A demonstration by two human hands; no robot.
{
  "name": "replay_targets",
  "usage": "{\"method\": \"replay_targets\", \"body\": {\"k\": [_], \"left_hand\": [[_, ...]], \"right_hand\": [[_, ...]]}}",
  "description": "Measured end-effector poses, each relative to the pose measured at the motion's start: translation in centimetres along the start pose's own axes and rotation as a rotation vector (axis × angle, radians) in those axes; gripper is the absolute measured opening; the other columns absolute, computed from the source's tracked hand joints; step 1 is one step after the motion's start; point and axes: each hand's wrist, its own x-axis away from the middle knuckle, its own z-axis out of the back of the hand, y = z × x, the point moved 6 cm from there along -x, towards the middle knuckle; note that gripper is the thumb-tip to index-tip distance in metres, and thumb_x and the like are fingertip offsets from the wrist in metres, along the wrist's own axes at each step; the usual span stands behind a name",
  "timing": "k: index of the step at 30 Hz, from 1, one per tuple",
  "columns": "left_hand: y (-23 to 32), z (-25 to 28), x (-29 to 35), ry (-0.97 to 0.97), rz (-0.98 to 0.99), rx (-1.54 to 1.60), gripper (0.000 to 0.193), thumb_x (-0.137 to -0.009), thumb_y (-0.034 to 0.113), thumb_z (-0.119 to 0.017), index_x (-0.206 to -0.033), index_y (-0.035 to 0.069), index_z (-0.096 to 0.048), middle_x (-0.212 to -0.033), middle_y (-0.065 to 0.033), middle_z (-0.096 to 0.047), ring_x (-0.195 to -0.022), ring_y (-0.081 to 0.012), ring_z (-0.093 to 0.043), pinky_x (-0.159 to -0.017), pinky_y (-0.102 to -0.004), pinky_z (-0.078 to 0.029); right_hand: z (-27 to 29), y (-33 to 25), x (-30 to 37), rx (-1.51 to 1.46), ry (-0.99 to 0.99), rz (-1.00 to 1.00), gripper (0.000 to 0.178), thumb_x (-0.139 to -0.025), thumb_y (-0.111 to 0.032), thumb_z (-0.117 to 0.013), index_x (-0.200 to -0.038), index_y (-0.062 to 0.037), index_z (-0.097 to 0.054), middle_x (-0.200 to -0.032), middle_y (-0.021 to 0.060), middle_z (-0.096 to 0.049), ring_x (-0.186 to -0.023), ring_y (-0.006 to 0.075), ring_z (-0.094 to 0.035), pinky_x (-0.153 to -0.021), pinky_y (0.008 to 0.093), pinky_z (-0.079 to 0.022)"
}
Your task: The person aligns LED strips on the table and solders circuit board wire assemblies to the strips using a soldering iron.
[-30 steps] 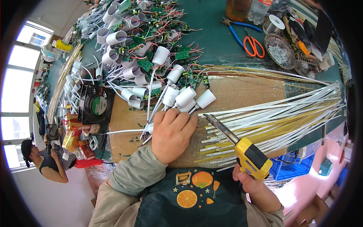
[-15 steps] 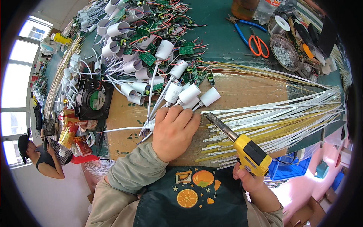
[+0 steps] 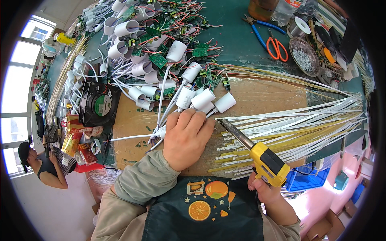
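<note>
My left hand [image 3: 187, 138] is closed over a bunch of white cylindrical housings with cables. Their round ends, such as one white housing [image 3: 203, 98], stick out past my fingers, and a white cable [image 3: 130, 138] trails out to the left. My palm hides the grip itself. At the lower right, my right hand [image 3: 266, 189] is wrapped round the handle of a yellow and black soldering gun [image 3: 268, 162]. Its dark metal tip points up and left, close to my left fingertips. Thin white and yellow LED strips [image 3: 289, 132] lie fanned out behind the gun.
A heap of green circuit boards [image 3: 157, 60] and white housings fills the back left, beside a black fan [image 3: 99, 105]. Farther right are blue-handled pliers [image 3: 259, 32], orange scissors [image 3: 276, 49], a solder spool [image 3: 298, 28] and a dish [image 3: 304, 60]. Another person [image 3: 50, 166] sits at the left.
Both hands and the soldering gun keep almost the same place. The whole view has shifted only very slightly.
</note>
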Motion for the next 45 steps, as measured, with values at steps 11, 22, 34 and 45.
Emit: {"method": "replay_targets", "body": {"k": [11,22,34,45], "left_hand": [[-0.03,-0.10,0.06,-0.015,0.005,0.001,0.030,-0.070,0.010,-0.068,-0.100,0.012,-0.072,-0.099,-0.0010,-0.059,-0.100,-0.0229,-0.059,-0.085,-0.0385,-0.041],[0.03,-0.14,0.04,-0.020,0.009,-0.004,0.029,-0.071,0.010,-0.068,-0.100,0.011,-0.073,-0.099,-0.0017,-0.059,-0.100,-0.0236,-0.059,-0.085,-0.0391,-0.041],[0.09,-0.05,-0.06,-0.017,0.014,-0.005,0.029,-0.071,0.009,-0.067,-0.100,0.011,-0.073,-0.098,-0.0015,-0.059,-0.099,-0.0235,-0.059,-0.085,-0.0389,-0.041],[0.13,0.03,-0.15,-0.020,0.017,0.002,0.030,-0.070,0.008,-0.068,-0.099,0.011,-0.073,-0.098,-0.0019,-0.059,-0.099,-0.0240,-0.059,-0.084,-0.0391,-0.041]], "right_hand": [[-0.19,-0.21,-0.24,0.031,-0.005,0.043,0.057,-0.090,-0.029,-0.074,-0.129,0.0048,-0.049,-0.074,0.0075,-0.055,-0.059,0.0156,-0.054,-0.054,0.0301,-0.047],[-0.24,-0.21,-0.16,-0.004,-0.006,0.026,0.059,-0.090,-0.031,-0.075,-0.130,0.0036,-0.049,-0.073,0.0060,-0.053,-0.059,0.0156,-0.052,-0.055,0.0305,-0.047],[0.00,-0.26,0.07,-0.037,0.008,0.026,0.067,-0.089,-0.032,-0.076,-0.137,0.0037,-0.046,-0.073,0.0061,-0.053,-0.059,0.0149,-0.051,-0.055,0.0298,-0.046],[0.14,-0.41,0.16,0.014,-0.004,0.071,0.062,-0.091,-0.027,-0.072,-0.137,0.0046,-0.046,-0.072,0.0062,-0.053,-0.059,0.0146,-0.051,-0.055,0.0294,-0.046]]}}
